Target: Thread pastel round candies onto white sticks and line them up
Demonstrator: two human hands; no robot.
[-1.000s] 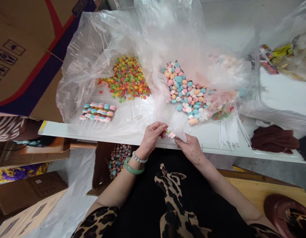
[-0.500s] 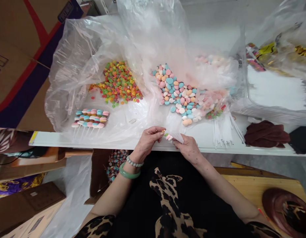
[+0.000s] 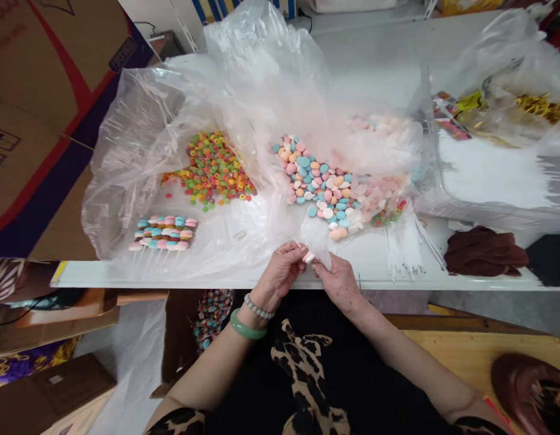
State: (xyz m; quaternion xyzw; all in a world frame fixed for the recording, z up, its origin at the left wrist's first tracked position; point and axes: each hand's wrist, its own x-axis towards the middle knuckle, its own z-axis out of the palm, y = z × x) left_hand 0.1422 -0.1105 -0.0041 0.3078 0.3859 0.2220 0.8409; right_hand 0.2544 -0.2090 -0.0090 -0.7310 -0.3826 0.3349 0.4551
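Between the two hands, just above the front edge of the white table (image 3: 374, 269), is a small pink-and-white candy skewer (image 3: 308, 257), partly covered by the fingers. The left hand (image 3: 282, 269) has thumb and index finger pinched together on its near side, and the other fingers are curled. The right hand (image 3: 338, 279) is almost closed and holds its other end; a whitish strip by these fingertips is too blurred to identify. On the left wrist are a beaded bracelet (image 3: 259, 307) and a green bangle (image 3: 246, 326). Left of the left hand, candy skewers in rows (image 3: 166, 232) lie on clear plastic, and farther behind them is a heap of ring-shaped gummies (image 3: 218, 169). Directly beyond the right hand are pastel button-shaped candies (image 3: 325, 181). To its right lie loose white sticks (image 3: 404, 251), then a crumpled brown cloth (image 3: 485, 252).
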